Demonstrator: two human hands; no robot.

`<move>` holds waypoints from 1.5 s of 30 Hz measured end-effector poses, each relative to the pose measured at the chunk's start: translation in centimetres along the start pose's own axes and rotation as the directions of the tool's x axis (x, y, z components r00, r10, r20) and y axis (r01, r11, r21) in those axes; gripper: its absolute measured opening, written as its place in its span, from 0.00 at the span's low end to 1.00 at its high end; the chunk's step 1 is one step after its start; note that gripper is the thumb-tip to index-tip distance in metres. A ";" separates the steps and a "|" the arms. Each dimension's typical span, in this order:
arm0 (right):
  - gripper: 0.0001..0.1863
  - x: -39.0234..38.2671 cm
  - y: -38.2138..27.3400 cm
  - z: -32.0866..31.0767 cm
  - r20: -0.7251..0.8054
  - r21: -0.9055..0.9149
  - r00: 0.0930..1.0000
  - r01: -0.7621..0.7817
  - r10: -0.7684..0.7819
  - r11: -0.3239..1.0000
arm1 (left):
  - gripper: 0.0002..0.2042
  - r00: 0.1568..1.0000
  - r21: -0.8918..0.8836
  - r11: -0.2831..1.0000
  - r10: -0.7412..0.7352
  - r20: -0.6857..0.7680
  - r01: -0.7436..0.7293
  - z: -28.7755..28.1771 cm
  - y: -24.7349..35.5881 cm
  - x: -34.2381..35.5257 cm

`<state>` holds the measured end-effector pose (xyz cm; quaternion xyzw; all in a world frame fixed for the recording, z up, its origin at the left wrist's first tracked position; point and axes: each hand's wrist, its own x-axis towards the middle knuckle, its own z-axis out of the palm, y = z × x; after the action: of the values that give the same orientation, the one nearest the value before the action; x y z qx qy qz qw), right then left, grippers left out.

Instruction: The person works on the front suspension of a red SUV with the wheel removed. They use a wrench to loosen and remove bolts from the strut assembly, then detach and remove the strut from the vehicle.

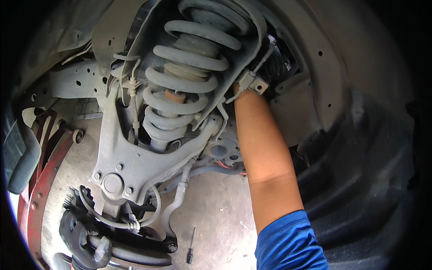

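Note:
At the lower left my left hand (83, 238), in a dark glove with grey fingertips, curls its fingers over the edge of the brake disc (139, 256). My bare right forearm (263, 144), with a blue sleeve at the elbow, reaches up beside the coil spring (180, 81). The right hand itself is hidden behind the metal bracket block (253, 83) and the frame, so what it touches does not show. Between both arms lies the grey upper control arm (144, 159), its ball joint (112, 183) above the disc. A thin hose (101, 216) loops near my left hand.
A red metal stand (51, 175) rises at the left. On the concrete floor (220, 211) lies a screwdriver (191, 252) with a dark handle. The dark wheel arch liner (360, 189) curves along the right. A bent link rod (171, 211) hangs under the control arm.

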<state>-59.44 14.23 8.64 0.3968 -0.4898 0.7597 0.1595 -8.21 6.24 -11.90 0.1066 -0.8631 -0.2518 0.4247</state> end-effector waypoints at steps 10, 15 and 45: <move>0.19 3.9 -2.3 -1.0 0.149 0.138 0.987 -0.077 0.056 0.987 | 0.22 0.998 0.031 0.998 -0.058 0.027 0.057 -0.1 -0.1 -0.6; 0.19 2.4 0.0 0.3 0.096 0.072 0.995 -0.034 0.027 0.997 | 0.21 0.998 0.010 0.999 -0.036 0.044 0.036 -0.3 -0.4 -0.7; 0.36 -14.2 -9.6 -2.0 -0.279 -0.190 0.955 0.048 -0.100 0.981 | 0.15 0.985 0.064 0.990 0.134 -0.109 -0.128 0.3 1.0 0.8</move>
<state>-45.25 22.60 3.37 0.2843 -0.5132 0.7551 0.2926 -8.90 6.80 -10.95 0.0757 -0.8497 -0.1920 0.4852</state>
